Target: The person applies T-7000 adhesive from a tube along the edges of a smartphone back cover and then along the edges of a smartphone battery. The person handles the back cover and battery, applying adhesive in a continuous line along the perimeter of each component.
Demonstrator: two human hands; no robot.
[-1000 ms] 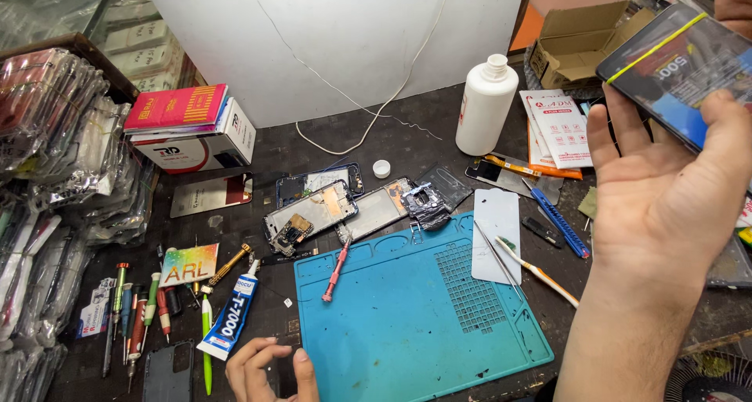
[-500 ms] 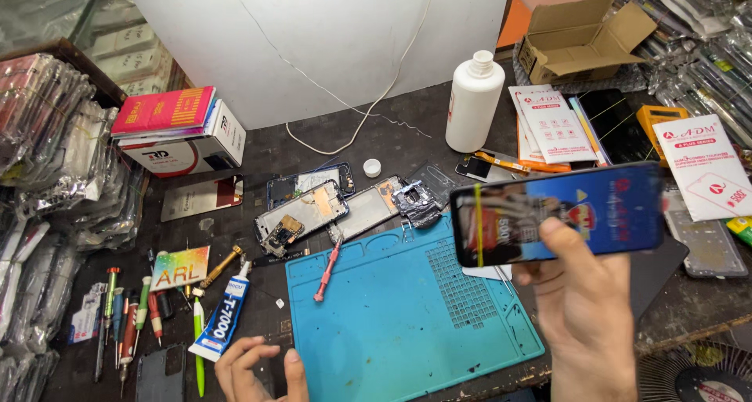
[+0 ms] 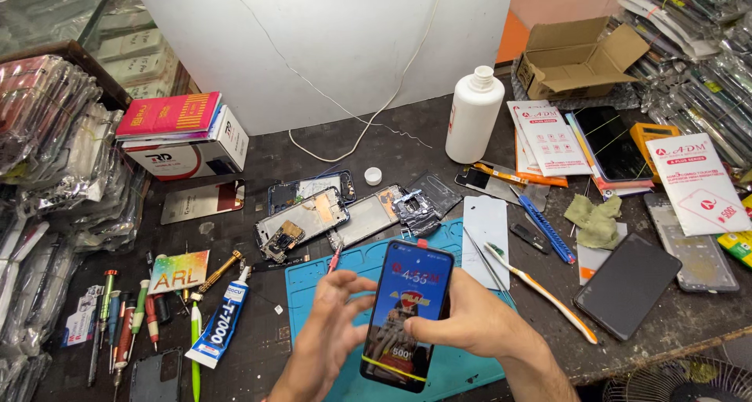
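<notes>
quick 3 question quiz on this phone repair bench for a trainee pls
1. True or false: the right hand holds the phone over the teal mat.
2. What stands nearest the open cardboard box? A) white bottle B) glue tube C) toothbrush
3. Which side of the phone is the left hand on?

Key: 1 true; 2 A; 3 its left edge, fingers spread beside it.

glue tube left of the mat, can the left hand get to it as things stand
Probably yes. The glue tube lies in the open on the dark bench, just left of the blue mat, and the left hand hovers close beside it with nothing between. Its fingers touch only the phone, which the right hand grips.
</notes>
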